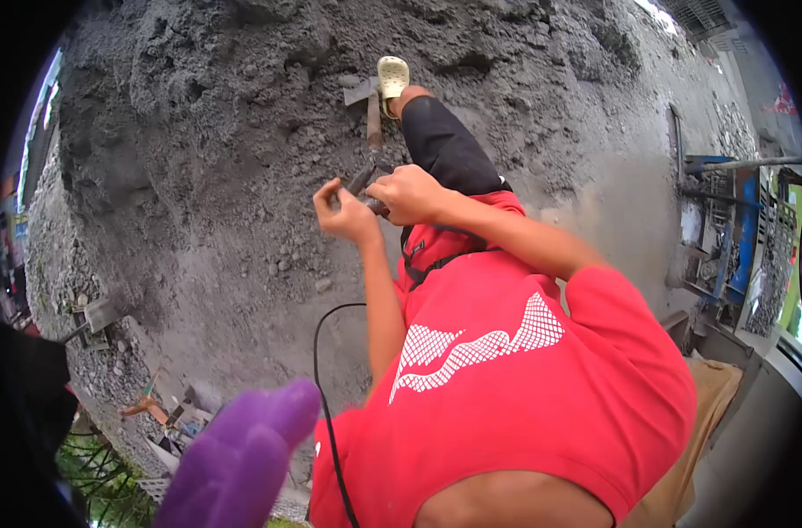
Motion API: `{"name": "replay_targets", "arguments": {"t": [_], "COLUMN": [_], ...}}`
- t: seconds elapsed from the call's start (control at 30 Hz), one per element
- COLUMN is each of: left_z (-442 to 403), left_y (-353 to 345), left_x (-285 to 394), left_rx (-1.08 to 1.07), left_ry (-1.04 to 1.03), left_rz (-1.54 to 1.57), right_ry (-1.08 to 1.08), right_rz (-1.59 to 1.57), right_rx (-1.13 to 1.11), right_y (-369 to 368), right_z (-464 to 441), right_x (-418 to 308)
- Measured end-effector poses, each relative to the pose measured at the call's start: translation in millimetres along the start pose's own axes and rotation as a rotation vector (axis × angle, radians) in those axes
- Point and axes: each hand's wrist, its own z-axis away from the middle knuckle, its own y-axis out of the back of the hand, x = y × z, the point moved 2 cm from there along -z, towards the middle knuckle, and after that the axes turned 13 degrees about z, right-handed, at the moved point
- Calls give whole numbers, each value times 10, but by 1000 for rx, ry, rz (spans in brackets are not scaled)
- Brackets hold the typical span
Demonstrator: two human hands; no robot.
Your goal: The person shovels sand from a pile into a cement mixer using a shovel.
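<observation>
A shovel [374, 132] stands with its grey blade in the loose grey sand and its handle toward my body. My right hand [407, 194] is closed around the dark handle grip near its end. Beside it, my left hand [346, 214] curls its fingers about the other side of that grip. A cream clog [393, 76] on my foot rests at the top of the blade, touching it or right next to it. The blade's lower part is hidden in the sand [242, 114].
A steep sand bank rises ahead, with small stones on the ground. Metal frames and a blue panel [745, 231] stand at the right. A blurred purple object [242, 458] is close to the camera at lower left. A black cable [320, 352] hangs beside my red shirt.
</observation>
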Motion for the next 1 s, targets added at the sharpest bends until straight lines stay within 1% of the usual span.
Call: {"name": "replay_targets", "arguments": {"t": [0.03, 0.07, 0.1, 0.17, 0.23, 0.27, 0.3, 0.33, 0.37, 0.4, 0.43, 0.47, 0.5, 0.53, 0.57, 0.6, 0.63, 0.7, 0.73, 0.83, 0.87, 0.9, 0.93, 0.97, 1.0], "left_z": [-159, -418, -726, -1146, -1127, -971, -769, -405, -121, 179, 364, 538, 713, 716, 700, 615, 667, 723, 764, 841, 851, 802, 779, 792, 765], "left_y": [-117, -283, -277, 49, 254, 309, 362, 396, 464, 502, 453, 406, 363, 289, 335, 439, 543, 592, 601, 538, 531, 508, 468, 406, 307], "left_x": [-64, -130, -106, -198, -252, -316, -682, -637, -741, -809, -1350, -1806, -2279, -2233, -1823, -1376, -1087, -1348, -1390, -1444, -1340, -1151, -994, -807, -786], "left_rx": [14, 45, 58, 91, -38, -115, -155, -181, -220, -293, -237, -178, -118, -86, -126, -150, -195, -180, -228, -222, -240, -270, -332, -287, -328], "left_ry": [-10, -96, -169, -55, -72, -39, -78, 62, 29, -20, -109, -199, -287, -46, 101, 153, 228, 291, 339, 230, 148, 73, 31, 10, -66], "left_rz": [-22, -9, -28, -103, -135, -217, -141, -221, -229, -488, -484, -484, -488, -250, -186, -238, -295, -355, -358, -255, -287, -312, -360, -271, -198], "right_ry": [12, 7, -19, 25, -21, -96, -77, -98, -141, -196, -145, -60, -57, -43, -26, -48, -95, -22, -26, -171, -200, -187, -181, -152, -156], "right_rz": [17, 15, -18, 84, 56, 35, 40, 52, 28, 35, 80, 79, 119, 73, 86, 117, 139, 105, 110, 159, 212, 236, 266, 252, 220], "right_rx": [-41, 91, 212, 10, 34, -50, 10, -33, -70, -218, -372, -310, -273, -356, -458, -513, -583, -658, -648, -617, -569, -602, -508, -462, -401], "right_y": [-39, -99, -240, -406, -557, -629, -836, -923, -968, -1098, -1101, -1522, -1439, -1780, -2091, -1735, -1365, -1390, -1342, -1524, -1395, -1273, -1133, -840, -695], "right_z": [-200, -404, -588, -1050, -932, -682, -393, -129, 124, 313, 430, 552, 605, 640, 666, 502, 524, 588, 607, 608, 602, 568, 576, 562, 569], "right_x": [127, 246, 187, -77, -273, -316, -286, -290, -315, -309, -270, -46, -72, 125, 334, 151, -153, -220, -258, -90, -107, -101, -85, -173, -159]}}
